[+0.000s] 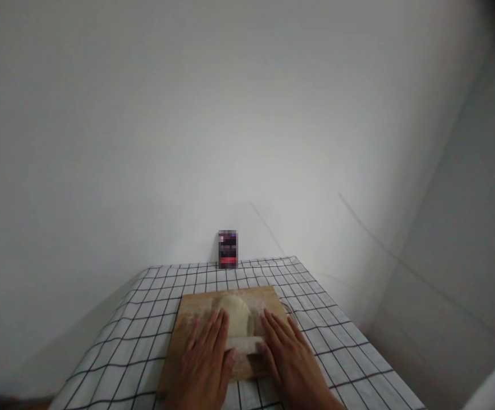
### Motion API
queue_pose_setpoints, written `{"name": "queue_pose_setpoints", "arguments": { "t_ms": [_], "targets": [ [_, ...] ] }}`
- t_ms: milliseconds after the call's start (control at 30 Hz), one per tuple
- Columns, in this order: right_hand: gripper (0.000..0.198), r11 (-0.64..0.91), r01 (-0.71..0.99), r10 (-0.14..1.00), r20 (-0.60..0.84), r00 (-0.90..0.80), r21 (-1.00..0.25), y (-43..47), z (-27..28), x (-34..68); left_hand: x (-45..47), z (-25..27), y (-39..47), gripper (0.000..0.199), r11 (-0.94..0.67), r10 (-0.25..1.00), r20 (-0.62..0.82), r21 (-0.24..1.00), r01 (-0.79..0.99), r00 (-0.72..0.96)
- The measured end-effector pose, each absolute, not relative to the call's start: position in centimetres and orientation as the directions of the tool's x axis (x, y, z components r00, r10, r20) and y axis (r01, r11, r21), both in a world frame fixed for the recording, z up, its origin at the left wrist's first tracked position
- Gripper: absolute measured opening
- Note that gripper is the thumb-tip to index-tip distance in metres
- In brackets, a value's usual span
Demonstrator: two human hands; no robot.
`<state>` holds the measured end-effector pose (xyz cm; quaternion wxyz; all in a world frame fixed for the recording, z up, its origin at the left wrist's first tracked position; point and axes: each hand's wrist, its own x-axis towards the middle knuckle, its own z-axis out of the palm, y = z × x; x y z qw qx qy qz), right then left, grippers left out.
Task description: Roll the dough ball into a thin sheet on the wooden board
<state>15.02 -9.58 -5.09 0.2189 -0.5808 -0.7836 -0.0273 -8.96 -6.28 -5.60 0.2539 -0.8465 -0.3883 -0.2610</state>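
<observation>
A pale, flattened piece of dough (235,314) lies on a wooden board (268,296) dusted with flour. Across the near end of the dough runs a light-coloured rolling pin (245,345), its ends hidden under my hands. My left hand (208,353) rests flat over the pin's left end, fingers stretched forward, their tips beside the dough's left edge. On the opposite end my right hand (287,356) lies flat too, fingers pointing forward and thumb toward the pin. The dough's left edge is partly covered by my left fingers.
Under the board is a table with a white cloth (136,336) checked in black lines. A small dark object, blurred into blocks (228,249), stands upright at the far edge against the white wall (230,125). Something round and clear, partly hidden, sits right of the board.
</observation>
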Motion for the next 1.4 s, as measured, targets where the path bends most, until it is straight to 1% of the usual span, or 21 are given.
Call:
{"name": "queue_pose_setpoints", "arguments": {
  "t_ms": [67, 133, 200, 333, 400, 500, 600, 700, 800, 900, 1033, 1167, 1233, 1300, 1400],
  "targets": [
    [0.050, 0.324, 0.919, 0.906, 0.355, -0.232, -0.225, -8.4, -4.4, 15.0, -8.9, -6.1, -5.3, 0.066, -0.558, 0.554, 0.641, -0.187, 0.808, 0.531],
    [0.046, 0.325, 0.915, 0.910, 0.343, -0.233, -0.241, -6.1, -3.3, 14.8, -8.6, -6.5, -3.7, 0.060, -0.546, 0.588, 0.636, -0.144, 0.825, 0.500],
    [0.046, 0.343, 0.908, 0.908, 0.331, -0.255, -0.241, -3.4, -2.0, 14.6, -8.4, -6.6, -2.0, 0.052, -0.535, 0.614, 0.622, -0.123, 0.836, 0.485],
    [0.048, 0.362, 0.902, 0.920, 0.247, -0.305, -0.236, 1.0, -0.4, 14.2, -8.1, -6.3, 0.4, 0.046, -0.477, 0.659, 0.583, -0.164, 0.864, 0.474],
    [0.048, 0.378, 0.893, 0.916, 0.236, -0.323, -0.244, 1.8, -0.4, 14.2, -7.9, -6.4, 0.9, 0.046, -0.449, 0.673, 0.571, -0.190, 0.873, 0.470],
    [0.046, 0.388, 0.893, 0.903, 0.291, -0.317, -0.229, 1.5, -1.2, 14.4, -7.5, -7.3, 1.1, 0.050, -0.403, 0.681, 0.600, -0.173, 0.899, 0.421],
    [0.044, 0.379, 0.899, 0.886, 0.365, -0.285, -0.218, 0.0, -2.5, 14.6, -7.2, -8.3, 0.7, 0.057, -0.390, 0.642, 0.665, -0.146, 0.909, 0.382],
    [0.043, 0.354, 0.912, 0.879, 0.408, -0.247, -0.209, -2.0, -3.8, 14.7, -7.5, -8.5, -0.6, 0.070, -0.429, 0.593, 0.692, -0.161, 0.889, 0.411],
    [0.043, 0.322, 0.927, 0.881, 0.419, -0.219, -0.193, -4.1, -4.9, 15.0, -8.2, -7.9, -2.6, 0.084, -0.483, 0.581, 0.669, -0.174, 0.858, 0.463],
    [0.044, 0.347, 0.917, 0.869, 0.436, -0.234, -0.199, -5.6, -5.5, 15.4, -8.7, -7.5, -4.0, 0.089, -0.527, 0.587, 0.635, -0.171, 0.833, 0.502],
    [0.042, 0.374, 0.902, 0.864, 0.434, -0.255, -0.216, -5.6, -4.4, 15.4, -8.1, -7.6, -4.2, 0.079, -0.514, 0.623, 0.614, -0.145, 0.845, 0.484],
    [0.044, 0.359, 0.907, 0.895, 0.356, -0.269, -0.218, -3.4, -2.2, 14.7, -7.3, -6.4, -2.9, 0.062, -0.442, 0.699, 0.574, -0.122, 0.889, 0.426],
    [0.046, 0.369, 0.907, 0.902, 0.313, -0.297, -0.204, -1.9, -1.3, 14.5, -7.4, -5.3, -1.9, 0.052, -0.456, 0.723, 0.517, -0.139, 0.879, 0.457],
    [0.047, 0.382, 0.904, 0.909, 0.257, -0.329, -0.192, -0.2, -0.7, 14.4, -7.8, -4.2, -0.7, 0.043, -0.512, 0.715, 0.459, -0.169, 0.842, 0.527],
    [0.045, 0.392, 0.898, 0.915, 0.190, -0.357, -0.198, 1.9, -0.1, 14.4, -8.4, -3.1, 0.8, 0.038, -0.555, 0.727, 0.388, -0.151, 0.818, 0.566]
  ]
}}
